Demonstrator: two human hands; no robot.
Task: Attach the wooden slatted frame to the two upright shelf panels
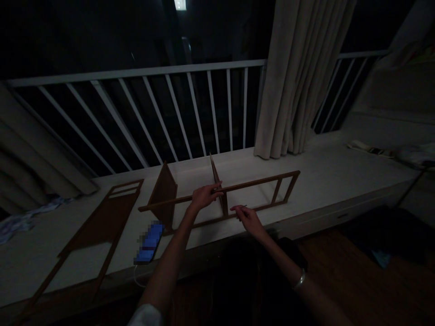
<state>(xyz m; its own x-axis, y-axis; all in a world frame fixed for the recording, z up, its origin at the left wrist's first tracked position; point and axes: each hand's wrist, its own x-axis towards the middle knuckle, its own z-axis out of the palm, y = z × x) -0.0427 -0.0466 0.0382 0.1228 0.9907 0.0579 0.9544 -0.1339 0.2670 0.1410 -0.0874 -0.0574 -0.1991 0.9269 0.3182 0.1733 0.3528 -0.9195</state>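
Left hand braces the frame while the right works low at the joint

A wooden frame (258,182) lies on its side along the white ledge (316,181), with a middle board (215,172) and an end board (163,192) standing between its rails. The left hand (203,197) grips the upper rail where the middle board meets it. The right hand (249,219) is close to the lower rail, just beside that board, fingers drawn together; whether they pinch something slim, I cannot tell in this dim light. The step in hand looks like close work at the joint. The next move seems to call for a firm left hold and small, careful finger work. A second wooden frame (102,218) lies flat nearby, beyond the phone (151,242).
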